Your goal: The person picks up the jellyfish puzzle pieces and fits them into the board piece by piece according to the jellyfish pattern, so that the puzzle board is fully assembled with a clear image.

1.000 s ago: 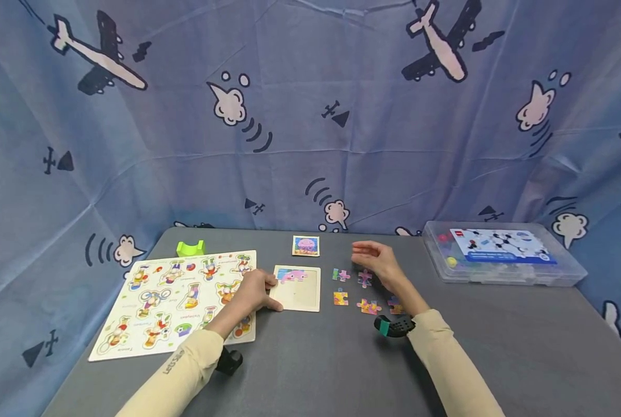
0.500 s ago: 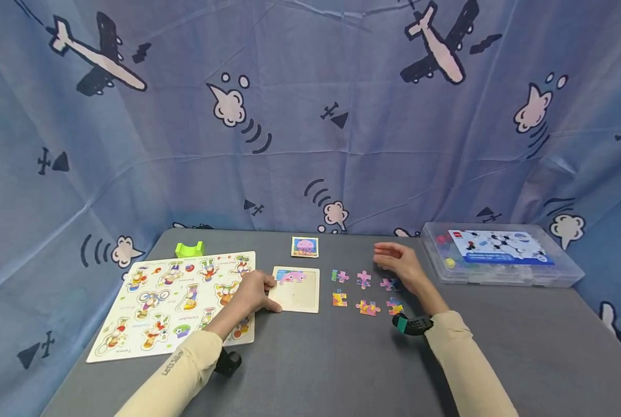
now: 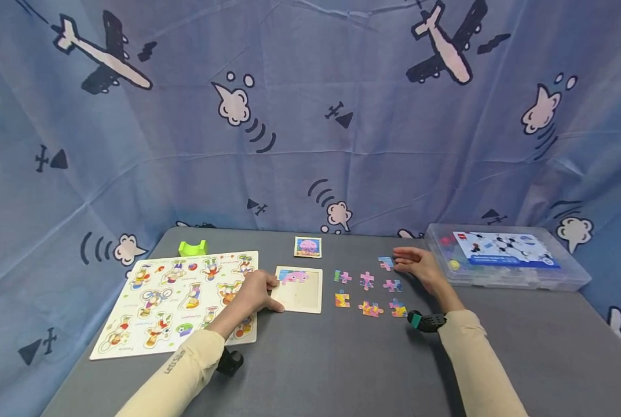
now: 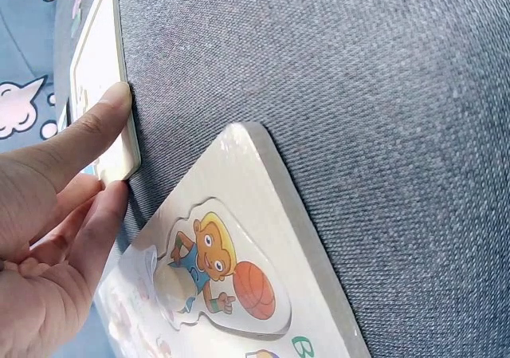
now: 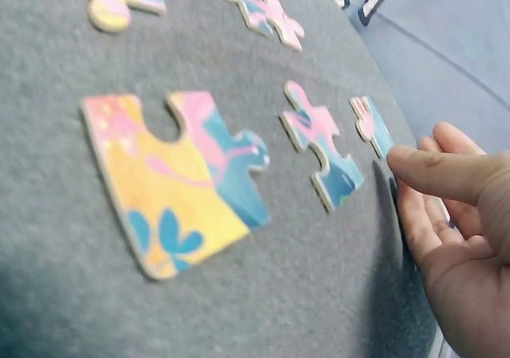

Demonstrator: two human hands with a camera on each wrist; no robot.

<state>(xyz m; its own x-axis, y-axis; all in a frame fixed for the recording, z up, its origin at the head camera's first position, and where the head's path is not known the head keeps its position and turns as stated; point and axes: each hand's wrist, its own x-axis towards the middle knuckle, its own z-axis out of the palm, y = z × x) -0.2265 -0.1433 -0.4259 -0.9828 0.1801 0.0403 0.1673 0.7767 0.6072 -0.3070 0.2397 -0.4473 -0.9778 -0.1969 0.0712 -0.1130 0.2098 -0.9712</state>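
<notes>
In the head view my left hand (image 3: 255,292) holds the left edge of a small square puzzle tray (image 3: 300,298). The left wrist view shows the thumb (image 4: 111,107) on the tray's rim and the other fingers beneath. A pink and blue picture strip (image 3: 293,276) lies along the tray's top. My right hand (image 3: 420,266) is at the right of a blue puzzle piece (image 3: 386,263) lying flat. In the right wrist view its relaxed thumb is at that piece's edge; contact is unclear. Several other pieces lie nearby, including a yellow corner piece (image 5: 175,186).
A sports-figure puzzle board (image 3: 185,307) lies at the left, with a green block (image 3: 193,248) behind it. Behind the tray is a jellyfish picture card (image 3: 307,247). A clear plastic box (image 3: 508,275) stands at the back right, before the curtain (image 3: 289,116).
My right hand has moved right across the pieces, uncovering the blue piece at the back right and others in the rows. The left hand has stayed on the tray.
</notes>
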